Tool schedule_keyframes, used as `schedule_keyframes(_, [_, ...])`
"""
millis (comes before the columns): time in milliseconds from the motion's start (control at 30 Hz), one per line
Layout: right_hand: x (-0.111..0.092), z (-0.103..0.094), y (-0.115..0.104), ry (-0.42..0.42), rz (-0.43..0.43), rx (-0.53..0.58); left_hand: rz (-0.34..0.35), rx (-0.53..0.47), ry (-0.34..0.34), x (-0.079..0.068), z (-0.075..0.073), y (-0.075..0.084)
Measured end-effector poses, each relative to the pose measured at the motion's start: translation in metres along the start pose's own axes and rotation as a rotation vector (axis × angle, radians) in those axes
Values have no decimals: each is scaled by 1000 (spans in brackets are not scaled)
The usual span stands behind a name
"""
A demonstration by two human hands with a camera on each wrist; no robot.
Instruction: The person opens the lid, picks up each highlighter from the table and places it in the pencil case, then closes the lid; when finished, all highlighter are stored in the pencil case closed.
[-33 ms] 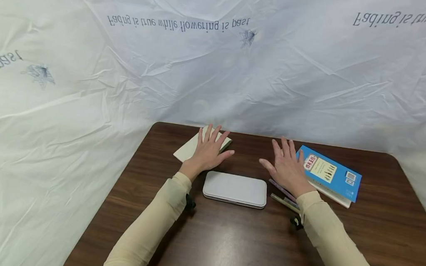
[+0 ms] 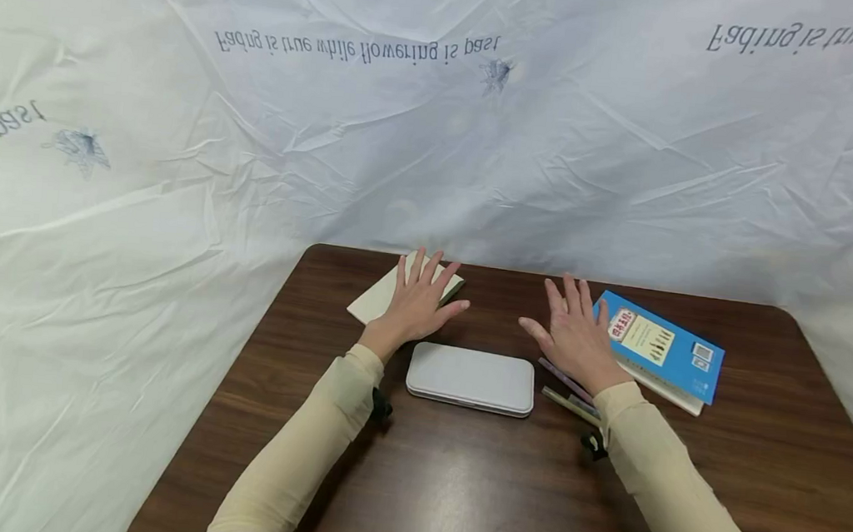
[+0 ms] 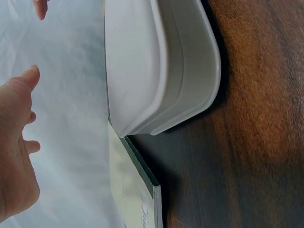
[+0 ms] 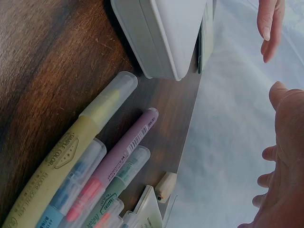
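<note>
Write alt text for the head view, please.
The left hand and right hand hover empty, fingers spread, either side of a closed white case on a dark table. A cream book shows behind the left; pens and a blue book lie by the right.

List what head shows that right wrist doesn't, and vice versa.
Head only: the printed cover of the blue book, both sleeves, the backdrop lettering.
Right wrist only: a small wood-coloured piece, readable print on the yellow marker.
Both: left hand, right hand, white case, yellow and purple marker, dark tabletop.
</note>
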State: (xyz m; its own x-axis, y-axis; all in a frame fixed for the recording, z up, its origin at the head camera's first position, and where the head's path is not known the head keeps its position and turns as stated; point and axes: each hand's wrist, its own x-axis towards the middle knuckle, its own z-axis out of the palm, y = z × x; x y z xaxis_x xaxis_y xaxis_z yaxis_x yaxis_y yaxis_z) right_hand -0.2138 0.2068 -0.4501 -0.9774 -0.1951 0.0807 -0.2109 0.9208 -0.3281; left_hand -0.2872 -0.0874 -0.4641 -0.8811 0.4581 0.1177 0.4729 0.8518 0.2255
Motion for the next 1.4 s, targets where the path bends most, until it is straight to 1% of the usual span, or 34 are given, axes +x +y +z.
schedule_keyframes(300, [0, 0, 0, 0, 5, 25, -7, 3, 14, -2, -7, 5])
schedule_keyframes(400, [0, 3, 0, -8, 2, 33, -18, 12, 12, -5, -9, 5])
schedule_keyframes(533, [0, 6, 1, 3, 4, 38, -28, 18, 22, -7, -9, 4])
schedule_keyframes(600, [-1, 7, 0, 13, 2, 47, -32, 2, 28, -9, -9, 4])
schedule_keyframes(633, [-3, 7, -1, 19, -4, 57, -34, -24, 23, -12, -10, 5])
schedule_keyframes(733, [-13, 11, -6, 15, -28, 111, -10, -126, 0, -24, -8, 11])
schedule_keyframes(800, [-25, 17, -8, -19, -48, 145, 12, -213, -39, -37, -4, 15])
schedule_keyframes(867, [-38, 25, -9, -63, -72, 166, 24, -267, -78, -52, 2, 16])
schedule_keyframes(967, [-57, 38, -8, -118, -108, 186, 0, -320, -119, -75, 12, 11])
schedule_keyframes(1067, [-70, 48, -6, -111, -157, 187, -14, -377, -127, -91, 21, 2])
schedule_keyframes(1200, [-77, 57, -1, -78, -221, 140, 11, -450, -153, -102, 33, -6])
schedule_keyframes(1333, [-78, 63, 1, -60, -249, 119, 45, -456, -162, -106, 40, -11])
schedule_keyframes(1400, [-77, 64, 1, -46, -256, 116, 56, -460, -151, -108, 41, -12])
